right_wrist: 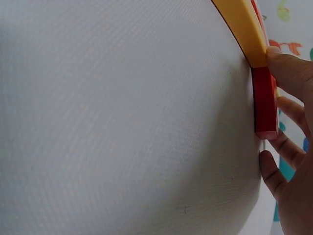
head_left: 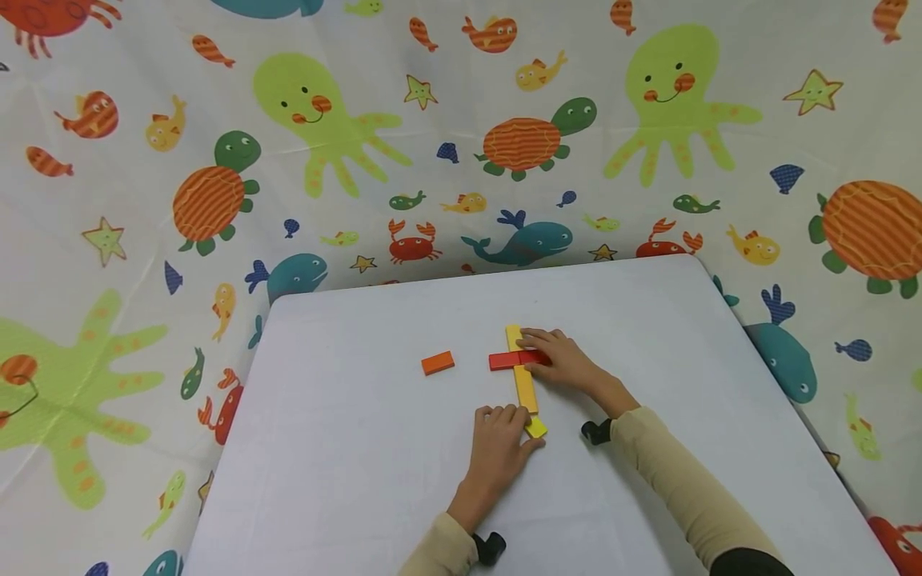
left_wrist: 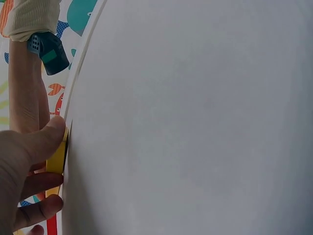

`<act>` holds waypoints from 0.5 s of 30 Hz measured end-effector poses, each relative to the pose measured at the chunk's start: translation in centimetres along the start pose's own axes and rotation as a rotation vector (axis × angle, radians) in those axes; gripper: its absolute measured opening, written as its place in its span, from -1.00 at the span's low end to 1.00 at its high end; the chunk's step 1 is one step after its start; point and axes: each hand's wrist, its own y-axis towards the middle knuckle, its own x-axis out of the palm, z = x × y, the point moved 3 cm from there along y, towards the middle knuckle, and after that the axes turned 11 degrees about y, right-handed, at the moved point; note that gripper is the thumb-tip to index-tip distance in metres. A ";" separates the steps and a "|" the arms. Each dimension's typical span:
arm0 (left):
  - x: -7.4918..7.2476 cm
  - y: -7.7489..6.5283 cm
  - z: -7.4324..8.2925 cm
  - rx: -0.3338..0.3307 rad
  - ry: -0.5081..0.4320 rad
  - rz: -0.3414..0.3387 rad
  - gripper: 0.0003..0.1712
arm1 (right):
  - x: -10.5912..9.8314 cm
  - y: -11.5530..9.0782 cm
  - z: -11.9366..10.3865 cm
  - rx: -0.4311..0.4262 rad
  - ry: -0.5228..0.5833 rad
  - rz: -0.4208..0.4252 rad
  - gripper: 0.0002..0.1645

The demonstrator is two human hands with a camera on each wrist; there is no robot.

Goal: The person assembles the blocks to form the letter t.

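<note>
Flat blocks form a cross shape on the white table. My left hand (head_left: 497, 444) pinches the yellow block (head_left: 536, 428) at the near end between thumb and fingers; the block also shows in the left wrist view. My right hand (head_left: 571, 364) holds the right-hand red block (right_wrist: 264, 100), its thumb beside the joint with the long yellow block (head_left: 526, 390). Left of that lies another red block (head_left: 503, 362), end to end with the held one. Beyond the red pair is a further yellow block (head_left: 514, 336), partly covered by the right fingers.
An orange block (head_left: 438, 363) lies apart, left of the cross. The white tabletop (head_left: 346, 448) reaches back to a hanging cloth (head_left: 446, 216) printed with sea animals. Each wrist carries a small black camera (head_left: 490, 549).
</note>
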 end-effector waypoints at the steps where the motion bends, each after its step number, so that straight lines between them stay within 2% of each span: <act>1: 0.0 0.0 0.0 0.003 -0.001 0.005 -0.50 | 0.0 0.0 0.0 -0.003 0.001 0.002 -0.30; 15: -0.6 -0.3 -0.3 -0.003 -0.058 0.001 -0.59 | 0.1 -0.1 0.1 -0.024 0.015 0.013 -0.30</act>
